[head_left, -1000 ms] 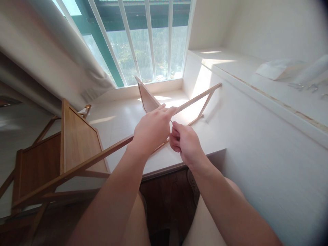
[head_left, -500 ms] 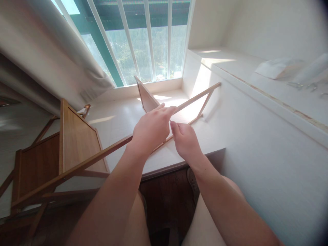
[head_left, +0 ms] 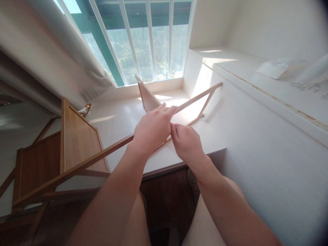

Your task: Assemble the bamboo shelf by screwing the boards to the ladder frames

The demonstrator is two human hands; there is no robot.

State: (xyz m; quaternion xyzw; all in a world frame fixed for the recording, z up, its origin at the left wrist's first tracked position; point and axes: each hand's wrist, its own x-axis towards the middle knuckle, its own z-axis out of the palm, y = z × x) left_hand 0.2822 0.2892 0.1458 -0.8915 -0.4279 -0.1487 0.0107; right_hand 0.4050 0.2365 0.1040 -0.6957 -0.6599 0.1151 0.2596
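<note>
A long wooden rail (head_left: pixel 200 96) of a slatted-leg wooden rack runs slantwise from lower left to upper right. My left hand (head_left: pixel 153 127) is wrapped over the middle of this rail from above. Just below and to the right, my right hand (head_left: pixel 188 140) is closed in a pinch, its fingertips close against the left hand. Whatever lies in that pinch is too small and hidden to name. Wooden panels belong to the same rack: a light one (head_left: pixel 82 140) and a darker one (head_left: pixel 38 165) on the left, and another (head_left: pixel 147 94) beyond my left hand.
The rack rests partly on a white ledge (head_left: pixel 123 112) below a barred window (head_left: pixel 143 44). A grey curtain (head_left: pixel 64 44) hangs at left. At right stands a white raised counter (head_left: pixel 266 136), with a plastic bag (head_left: pixel 275 68) and small metal pieces (head_left: pixel 298 86) on top.
The fingers of my right hand have turned and curled in closer to the left hand. My left hand keeps its hold on the rail, and the view has shifted very slightly.
</note>
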